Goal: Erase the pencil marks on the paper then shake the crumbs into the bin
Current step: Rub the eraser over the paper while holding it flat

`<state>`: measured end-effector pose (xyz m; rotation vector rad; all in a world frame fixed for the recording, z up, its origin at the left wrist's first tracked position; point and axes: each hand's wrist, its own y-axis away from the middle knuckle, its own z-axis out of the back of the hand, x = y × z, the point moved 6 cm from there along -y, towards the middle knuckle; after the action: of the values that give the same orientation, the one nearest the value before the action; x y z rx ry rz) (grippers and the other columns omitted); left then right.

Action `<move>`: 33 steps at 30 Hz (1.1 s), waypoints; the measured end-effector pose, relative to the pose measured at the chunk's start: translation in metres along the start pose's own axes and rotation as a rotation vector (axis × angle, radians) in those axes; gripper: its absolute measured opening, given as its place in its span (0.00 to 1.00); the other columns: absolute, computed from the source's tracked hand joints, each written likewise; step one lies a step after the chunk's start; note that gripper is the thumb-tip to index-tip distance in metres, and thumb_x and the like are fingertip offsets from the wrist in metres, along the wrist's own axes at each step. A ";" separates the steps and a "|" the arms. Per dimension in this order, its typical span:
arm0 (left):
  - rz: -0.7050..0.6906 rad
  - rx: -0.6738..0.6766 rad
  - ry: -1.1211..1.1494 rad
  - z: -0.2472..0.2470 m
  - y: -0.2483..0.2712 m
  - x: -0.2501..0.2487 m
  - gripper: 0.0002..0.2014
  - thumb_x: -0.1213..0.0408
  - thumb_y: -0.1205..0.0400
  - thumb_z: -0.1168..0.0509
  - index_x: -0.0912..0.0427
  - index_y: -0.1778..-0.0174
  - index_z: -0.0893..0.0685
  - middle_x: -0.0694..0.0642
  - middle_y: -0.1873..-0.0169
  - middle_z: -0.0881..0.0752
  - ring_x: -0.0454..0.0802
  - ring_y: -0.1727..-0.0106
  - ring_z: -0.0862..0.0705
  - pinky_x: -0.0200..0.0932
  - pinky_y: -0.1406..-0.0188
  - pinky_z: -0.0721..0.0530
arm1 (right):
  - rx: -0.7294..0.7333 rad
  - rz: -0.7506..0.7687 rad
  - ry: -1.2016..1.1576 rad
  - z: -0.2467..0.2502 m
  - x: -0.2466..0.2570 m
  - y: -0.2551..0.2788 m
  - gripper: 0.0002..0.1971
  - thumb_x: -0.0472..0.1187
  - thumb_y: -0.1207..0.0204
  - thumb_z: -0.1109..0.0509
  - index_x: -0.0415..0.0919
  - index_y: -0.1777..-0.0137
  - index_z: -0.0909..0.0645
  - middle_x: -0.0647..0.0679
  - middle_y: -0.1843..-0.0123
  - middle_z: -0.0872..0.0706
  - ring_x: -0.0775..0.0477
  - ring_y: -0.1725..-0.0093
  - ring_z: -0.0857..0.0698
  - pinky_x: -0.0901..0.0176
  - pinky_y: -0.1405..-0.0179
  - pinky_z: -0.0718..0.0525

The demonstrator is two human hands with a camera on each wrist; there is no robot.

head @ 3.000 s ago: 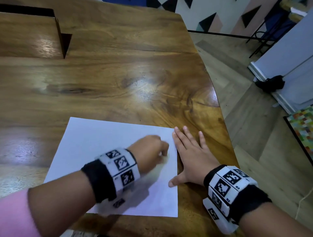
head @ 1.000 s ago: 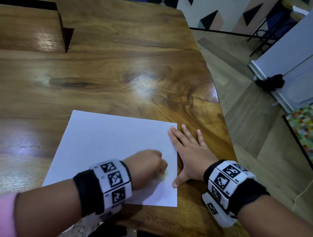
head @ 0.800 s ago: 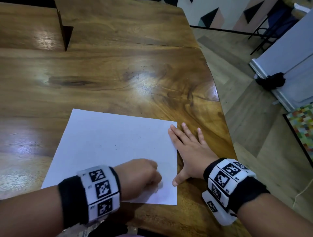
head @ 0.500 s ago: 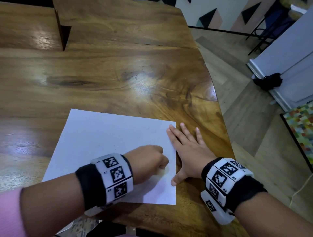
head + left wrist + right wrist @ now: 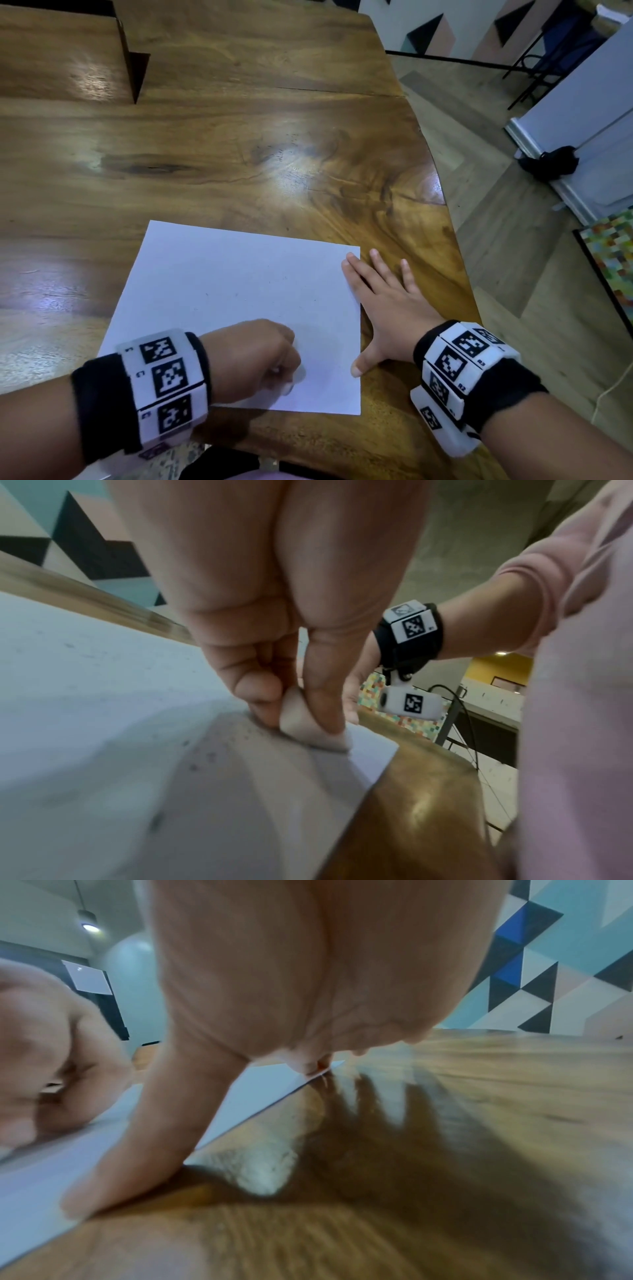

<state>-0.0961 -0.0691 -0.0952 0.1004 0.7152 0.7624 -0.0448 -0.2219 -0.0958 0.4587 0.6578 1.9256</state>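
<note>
A white sheet of paper (image 5: pixel 239 301) lies on the wooden table (image 5: pixel 239 144) near its front edge. My left hand (image 5: pixel 253 359) pinches a small white eraser (image 5: pixel 308 729) between thumb and fingers and presses it onto the sheet's near right part. Small dark crumbs (image 5: pixel 205 753) dot the paper (image 5: pixel 85 696) around it. My right hand (image 5: pixel 387 305) lies flat with straight fingers along the sheet's right edge, index finger and thumb on the paper (image 5: pixel 260 1088), the other fingers on the wood. No pencil marks can be made out.
A dark notch (image 5: pixel 133 68) cuts into the table at the far left. The table's right edge (image 5: pixel 455 240) curves close to my right hand, with floor beyond. A colourful rug (image 5: pixel 613 253) and a black object (image 5: pixel 551 164) lie on the floor. No bin is in view.
My left hand has been rubbing the eraser back and forth over the sheet's near right part; it now sits lower and further left than half a second ago. The right hand has stayed flat.
</note>
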 end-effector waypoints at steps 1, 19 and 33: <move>0.036 0.034 0.048 0.004 0.000 -0.001 0.06 0.68 0.28 0.35 0.55 0.60 0.14 0.44 0.62 0.23 0.47 0.56 0.17 0.39 0.58 0.19 | -0.001 0.001 0.001 0.000 0.000 0.000 0.75 0.70 0.49 0.22 0.47 0.22 0.79 0.57 0.20 0.79 0.50 0.27 0.84 0.35 0.24 0.74; 0.196 -0.236 0.036 0.051 -0.051 0.013 0.06 0.64 0.25 0.37 0.59 0.58 0.15 0.56 0.62 0.22 0.58 0.52 0.19 0.46 0.52 0.22 | 0.002 -0.010 -0.008 0.000 0.001 0.000 0.75 0.69 0.49 0.22 0.47 0.21 0.78 0.57 0.20 0.79 0.51 0.26 0.83 0.34 0.24 0.74; 0.227 -0.254 0.042 0.056 -0.048 0.026 0.05 0.70 0.29 0.33 0.58 0.61 0.14 0.54 0.65 0.20 0.53 0.58 0.20 0.37 0.60 0.29 | 0.004 -0.008 -0.014 0.001 0.001 0.000 0.75 0.69 0.49 0.22 0.47 0.21 0.79 0.57 0.20 0.79 0.51 0.26 0.83 0.35 0.25 0.76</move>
<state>-0.0193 -0.0782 -0.0830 -0.0665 0.6477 1.0692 -0.0447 -0.2207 -0.0953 0.4712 0.6535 1.9122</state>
